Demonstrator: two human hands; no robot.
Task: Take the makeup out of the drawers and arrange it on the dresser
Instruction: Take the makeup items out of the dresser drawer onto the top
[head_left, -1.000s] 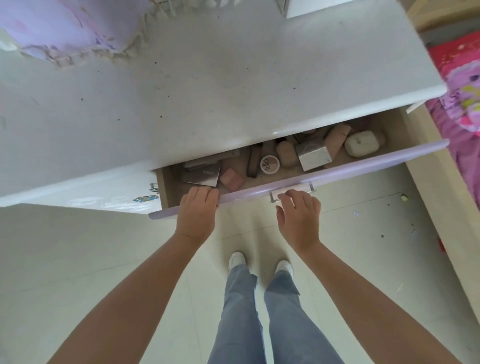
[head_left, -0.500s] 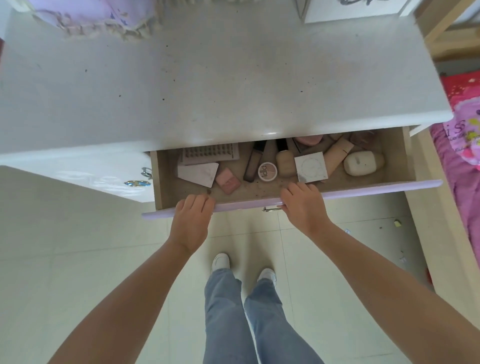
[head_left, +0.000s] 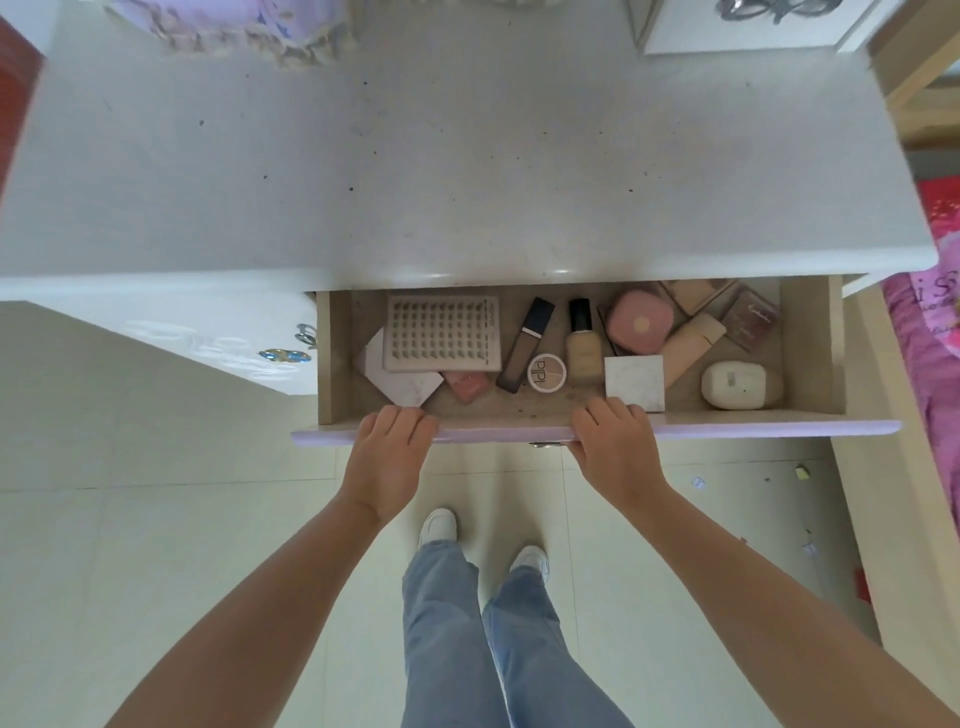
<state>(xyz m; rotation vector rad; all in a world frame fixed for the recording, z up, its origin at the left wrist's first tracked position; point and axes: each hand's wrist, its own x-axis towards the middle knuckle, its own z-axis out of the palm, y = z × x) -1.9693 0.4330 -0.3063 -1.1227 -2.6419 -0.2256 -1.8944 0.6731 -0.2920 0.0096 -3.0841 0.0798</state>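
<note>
both hands, left (head_left: 390, 457) and right (head_left: 613, 452), grip the drawer (head_left: 727, 429) front, makeup (head_left: 582, 343) lying inside untouched; likely opening step, next a hand must let go and reach in.

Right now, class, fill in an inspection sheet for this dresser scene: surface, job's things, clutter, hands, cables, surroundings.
Surface: dresser top white, speckled, no makeup on it.
Job's things: open drawer holds lash tray, foundation bottle, pink compact, white square box, white case.
Clutter: scraps on floor.
Hands: left hand and right hand grip the drawer front.
Cables: nothing seen.
Surroundings: pink bedding at right.
</note>
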